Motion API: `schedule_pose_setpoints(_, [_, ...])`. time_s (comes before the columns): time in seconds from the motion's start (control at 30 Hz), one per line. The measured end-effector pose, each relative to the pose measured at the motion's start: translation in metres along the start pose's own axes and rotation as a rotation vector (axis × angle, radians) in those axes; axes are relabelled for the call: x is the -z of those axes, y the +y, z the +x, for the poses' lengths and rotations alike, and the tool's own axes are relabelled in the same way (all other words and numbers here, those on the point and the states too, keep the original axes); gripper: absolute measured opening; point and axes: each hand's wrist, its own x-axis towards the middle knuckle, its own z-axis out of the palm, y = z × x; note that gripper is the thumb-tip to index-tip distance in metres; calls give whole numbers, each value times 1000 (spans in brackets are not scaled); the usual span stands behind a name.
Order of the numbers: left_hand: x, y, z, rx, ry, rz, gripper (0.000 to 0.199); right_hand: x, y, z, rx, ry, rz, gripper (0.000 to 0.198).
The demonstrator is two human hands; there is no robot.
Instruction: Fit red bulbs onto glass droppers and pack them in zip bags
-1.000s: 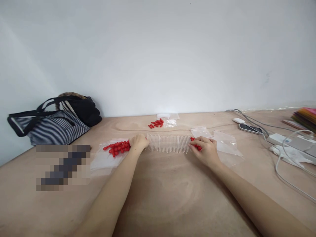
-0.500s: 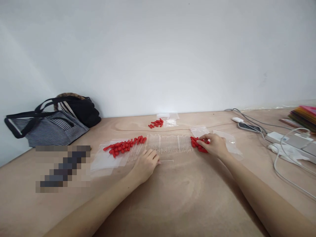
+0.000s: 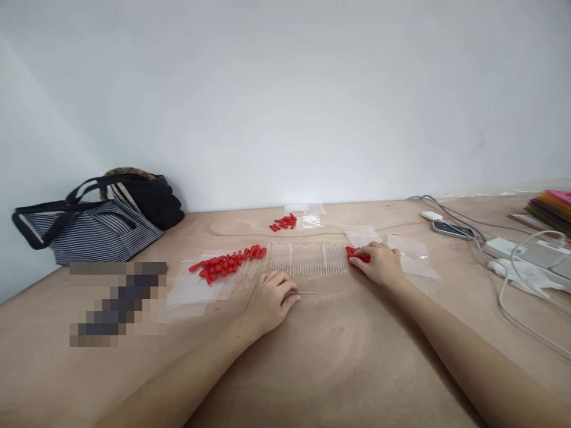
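My left hand rests low over the table, thumb and fingers closed on a thin clear glass dropper tube that sticks out to the right. At the right-hand red pile, my right hand pinches at a red rubber bulb; its fingers partly cover the bulbs there. Between the hands and farther back lies a row of clear glass tubes side by side. Left of the row, droppers with red bulbs fitted lie on clear plastic bags.
At the back, a small heap of red bulbs lies beside thin tubes on a bag. More plastic bags lie behind my right hand. A power strip with cables is at right, a striped bag at left, the wall behind.
My left thumb has come into view and the tube now shows between thumb and fingers. My right hand has shifted slightly left, its fingertips reaching deeper over the red bulbs.
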Motion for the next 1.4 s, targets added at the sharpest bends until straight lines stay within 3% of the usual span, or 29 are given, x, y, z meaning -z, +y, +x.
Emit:
schedule_pose_setpoints(0.4, [-10, 3, 4, 69, 32, -14, 12, -7, 2, 1, 13, 75, 24, 24])
schedule_pose_setpoints(0.53, [-11, 2, 3, 80, 47, -30, 13, -1, -10, -5, 13, 109, 170, 24])
schedule_pose_setpoints(0.73, [-10, 1, 0, 31, 131, -20, 10, 5, -47, -28, 263, -98, 561, 18])
schedule_pose_setpoints(0.9, [-8, 2, -2, -10, 174, -9, 18, 4, -65, -39, 466, -183, 557, 18])
schedule_pose_setpoints(1.1, [-9, 1, -1, -17, 187, -41, 19, 5, -66, -38, 483, -262, 621, 16])
schedule_pose_setpoints(1.4, [-9, 2, -3, -42, 135, -42, 22, 4, -66, -40, 511, -271, 710, 14])
